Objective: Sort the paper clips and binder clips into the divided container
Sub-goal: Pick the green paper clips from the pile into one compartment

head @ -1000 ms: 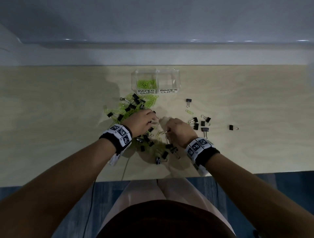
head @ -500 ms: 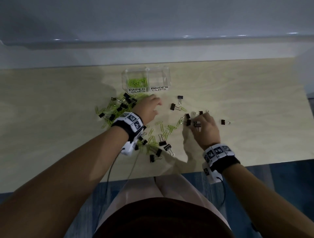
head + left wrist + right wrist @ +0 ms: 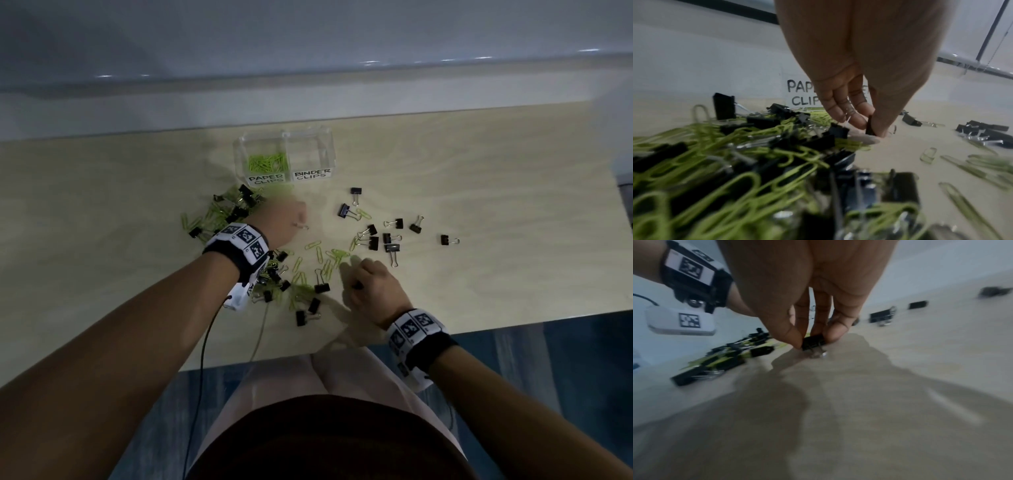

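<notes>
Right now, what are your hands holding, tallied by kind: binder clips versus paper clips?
Black metal binder clips: 2, one pinched by the left hand, one pinched by the right hand
Green wire paper clips: 0 held
Total: 2

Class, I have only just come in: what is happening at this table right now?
A person is sorting clips into a clear divided container. Its paper clip section holds some green paper clips; the binder clip section looks empty. The left hand pinches a black binder clip beside the mixed pile. The right hand pinches another binder clip on the wooden table.
</notes>
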{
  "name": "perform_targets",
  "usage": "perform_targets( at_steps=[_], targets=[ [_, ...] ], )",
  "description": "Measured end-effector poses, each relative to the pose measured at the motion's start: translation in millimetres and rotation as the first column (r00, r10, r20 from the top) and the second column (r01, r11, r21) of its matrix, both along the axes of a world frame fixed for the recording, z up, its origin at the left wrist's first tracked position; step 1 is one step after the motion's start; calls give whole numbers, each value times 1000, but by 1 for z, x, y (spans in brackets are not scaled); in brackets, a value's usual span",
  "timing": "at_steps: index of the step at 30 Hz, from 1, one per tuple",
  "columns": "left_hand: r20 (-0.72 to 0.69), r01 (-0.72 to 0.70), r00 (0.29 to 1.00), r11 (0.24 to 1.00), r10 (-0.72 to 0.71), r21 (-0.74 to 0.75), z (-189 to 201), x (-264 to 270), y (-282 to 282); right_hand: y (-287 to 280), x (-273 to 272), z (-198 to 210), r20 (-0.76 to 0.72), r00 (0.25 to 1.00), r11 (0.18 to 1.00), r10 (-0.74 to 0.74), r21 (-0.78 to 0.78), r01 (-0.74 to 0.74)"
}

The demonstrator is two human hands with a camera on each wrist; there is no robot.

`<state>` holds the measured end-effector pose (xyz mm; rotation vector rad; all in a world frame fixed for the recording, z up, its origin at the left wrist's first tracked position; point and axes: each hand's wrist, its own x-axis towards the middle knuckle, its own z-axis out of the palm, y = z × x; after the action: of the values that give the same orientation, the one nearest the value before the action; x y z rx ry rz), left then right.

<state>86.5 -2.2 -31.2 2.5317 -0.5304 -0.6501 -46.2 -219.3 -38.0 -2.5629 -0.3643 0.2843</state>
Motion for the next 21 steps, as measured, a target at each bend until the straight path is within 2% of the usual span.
perform_targets(
  at_steps=[2, 5, 6, 8, 10, 13, 17, 19, 21],
  targets=[
    [30, -34, 999, 998, 36, -57, 5, 4, -13, -21, 3, 1, 28, 997, 995, -77, -65, 78],
    [92, -92, 990, 986, 105, -141, 14, 9, -37, -39, 8, -1, -5, 987, 950, -163, -269, 156],
    [104, -95, 988, 983, 112, -155, 16, 10, -44, -37, 9, 0, 14, 988, 953, -155, -260, 153],
    [116, -64, 990, 984, 83, -164, 17, 8, -57, -22, 9, 4, 69, 995, 987, -75, -136, 84],
    [94, 8, 996, 986, 7, -166, 12, 0, -66, -1, 10, 4, 110, 993, 998, 51, -30, -48],
    [72, 186, 981, 974, -178, -130, 4, -13, -74, 24, 5, -4, 107, 975, 979, 193, -83, -184],
    [115, 416, 904, 909, -412, -17, -6, -25, -74, 22, 0, -8, 92, 979, 975, 183, -147, -169],
    [164, 469, 865, 880, -474, 70, -9, -29, -66, 7, -2, -10, 109, 977, 970, 183, -182, -161],
    [178, 471, 857, 875, -484, 113, -13, -31, -55, -11, -4, -9, 105, 977, 965, 186, -209, -161]
  ],
)
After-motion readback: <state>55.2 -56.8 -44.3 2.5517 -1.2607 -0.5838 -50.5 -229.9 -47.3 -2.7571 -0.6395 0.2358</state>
